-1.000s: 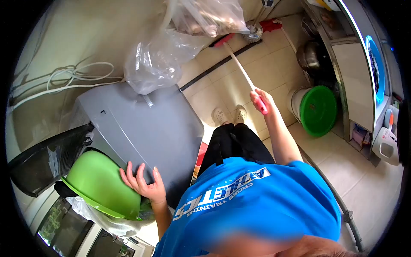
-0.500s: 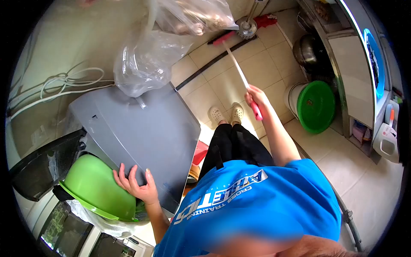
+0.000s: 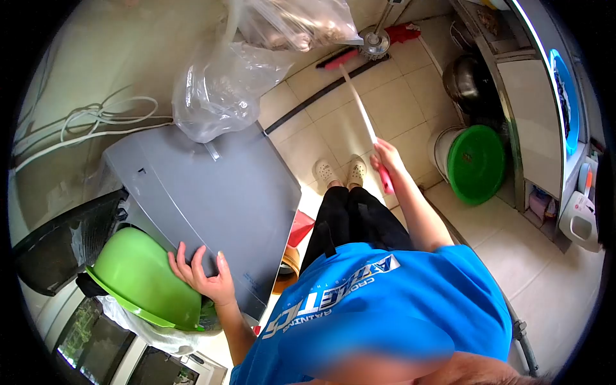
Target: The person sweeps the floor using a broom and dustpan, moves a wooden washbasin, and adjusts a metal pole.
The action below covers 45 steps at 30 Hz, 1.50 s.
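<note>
My right hand is closed round the pink grip of a broom with a white handle. The broom's pink head lies on the tiled floor beyond a dark pipe, near the wall. My left hand has its fingers spread, resting at the edge of a grey appliance top, beside an upturned green basin. Nothing shows in its grasp.
Clear plastic bags hang over the appliance's far end. A metal mop base and red cloth lie by the wall. At right are a green tub, a steel pot and a cabinet.
The broom's grip and my right hand have shifted slightly nearer to me. My left hand stays beside the green basin, and the whole view has shifted a little.
</note>
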Motion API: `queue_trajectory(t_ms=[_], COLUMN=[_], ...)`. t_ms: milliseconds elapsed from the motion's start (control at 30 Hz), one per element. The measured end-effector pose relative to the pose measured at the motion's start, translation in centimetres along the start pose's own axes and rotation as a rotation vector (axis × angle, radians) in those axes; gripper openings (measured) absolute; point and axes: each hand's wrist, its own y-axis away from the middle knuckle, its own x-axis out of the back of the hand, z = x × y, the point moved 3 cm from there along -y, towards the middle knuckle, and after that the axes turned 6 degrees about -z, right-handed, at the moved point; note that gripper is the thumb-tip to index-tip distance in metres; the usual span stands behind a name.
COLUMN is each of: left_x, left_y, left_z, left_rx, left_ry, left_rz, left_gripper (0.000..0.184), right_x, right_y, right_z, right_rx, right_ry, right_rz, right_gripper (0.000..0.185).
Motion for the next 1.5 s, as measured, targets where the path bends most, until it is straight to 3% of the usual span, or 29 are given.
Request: queue_trajectory(t_ms=[33,67,133,233,400,567,667,733,800,833,933,1000,1033,1067,1200,1333,1500], left_x=[-0.1,-0.1,0.0,-0.3,0.1,0.0,0.0,0.1,0.1,0.2,0.1,0.2,0.2,0.3,0.3,0.2,0.1], left_y=[0.0,0.0,0.0,0.0,-0.2,-0.3,-0.1,-0.4,-0.3,-0.3,-0.1,-0.2,-0.2,-0.2,-0.3,-0.1,-0.1], left_z=[0.1,0.1,0.0,-0.1,-0.1,-0.3,-0.3,-0.4,-0.4,-0.5,-0.9,-1.1,-1.0,-1.0,-1.1,-1.4,-1.8], left_rx=[0.0,-0.001,-0.006,-0.006,0.009,0.015,0.032,0.023,0.058,0.068,0.068,0.079,0.075,0.087,0.082,0.085,0.103], left_ry=[-0.001,-0.006,-0.018,-0.003,0.018,0.026,0.023,0.02,0.075,0.088,0.105,0.119,0.134,0.129,0.156,0.165,0.195], left_rz=[-0.001,-0.004,-0.013,-0.006,0.004,0.006,-0.002,-0.002,-0.016,-0.023,-0.031,-0.034,-0.036,-0.039,-0.033,-0.046,-0.04], left_gripper=[0.025,0.025,0.025,0.025,0.026,0.027,0.028,0.029,0.022,0.023,0.028,0.028,0.028,0.028,0.025,0.027,0.028], right_x=[-0.2,0.9,0.5,1.3,1.0,-2.1,-2.5,-2.1,1.0,-1.6,-2.0,-3.6,-3.2,-3.6,-7.4,-11.5,-12.2], right_y=[-2.1,-4.7,-5.5,-2.0,5.4,3.0,-1.5,-2.6,-1.7,2.1,5.5,6.2,5.0,4.4,-0.3,-3.7,-2.0], right_z=[-0.7,-0.6,0.6,2.7,2.0,-0.4,2.2,5.9,9.6,5.8,2.2,-0.8,-0.8,-1.6,-3.0,-3.1,-6.8], right_rx=[0.019,-0.097,-0.218,-0.168,-0.308,-0.253,-0.223,-0.248,-0.131,-0.284,-0.34,-0.262,-0.056,0.079,0.089,-0.064,0.063], right_ry=[0.171,0.367,0.138,0.232,0.033,0.008,0.082,0.406,0.671,0.524,0.76,1.093,1.366,1.424,1.703,1.961,2.196], right_rz=[0.1,0.176,0.229,0.096,0.087,-0.005,-0.024,-0.001,-0.012,-0.038,-0.049,-0.062,-0.14,-0.158,-0.328,-0.367,-0.431], right_gripper=[0.03,0.029,0.029,0.026,0.029,0.028,0.027,0.029,0.031,0.032,0.029,0.03,0.029,0.026,0.025,0.025,0.024])
